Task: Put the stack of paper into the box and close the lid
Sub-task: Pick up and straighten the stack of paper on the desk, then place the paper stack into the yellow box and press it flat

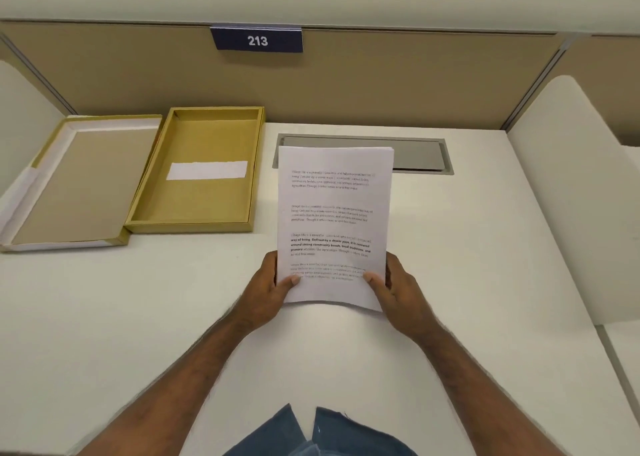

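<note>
A stack of white printed paper (pixel 332 213) is held above the middle of the white desk, long side running away from me. My left hand (pixel 273 289) grips its near left edge, thumb on top. My right hand (pixel 398 292) grips the near right edge the same way. To the left stands the open yellow box (pixel 152 192), with a white strip (pixel 207 170) lying on its floor. Its lid (pixel 79 185) lies inside-up at the far left, touching the box's left wall.
A grey cable flap (pixel 415 154) is set into the desk behind the paper. A beige partition with a sign reading 213 (pixel 257 40) closes the back. White side panels (pixel 571 185) bound the desk left and right.
</note>
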